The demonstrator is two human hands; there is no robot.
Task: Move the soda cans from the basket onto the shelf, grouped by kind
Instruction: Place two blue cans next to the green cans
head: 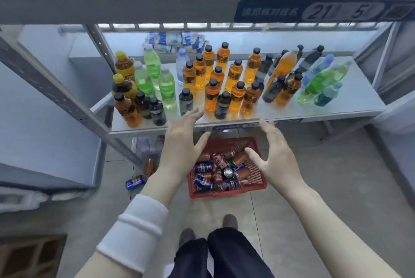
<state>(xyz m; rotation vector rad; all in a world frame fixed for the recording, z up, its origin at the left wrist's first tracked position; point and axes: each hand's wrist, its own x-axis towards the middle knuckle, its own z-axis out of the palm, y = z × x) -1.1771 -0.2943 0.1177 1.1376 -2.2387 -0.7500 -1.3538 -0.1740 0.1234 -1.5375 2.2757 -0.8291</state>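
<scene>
A red plastic basket (pixel 258 184) stands on the floor below the shelf, filled with several soda cans (pixel 221 171), blue ones and red or brown ones lying mixed. My left hand (pixel 182 140) hovers above the basket's left side, fingers straight and spread, holding nothing. My right hand (pixel 275 154) hovers over its right side, fingers straight too, palm turned inward. The grey metal shelf (pixel 336 110) in front carries many bottles.
Orange, green, dark and clear bottles (pixel 235 84) crowd the shelf board, with bare strips at its front edge and right end. A blue can (pixel 134 182) lies on the floor left of the basket. More bottles stand under the shelf (pixel 149 147). My feet (pixel 229 221) are below.
</scene>
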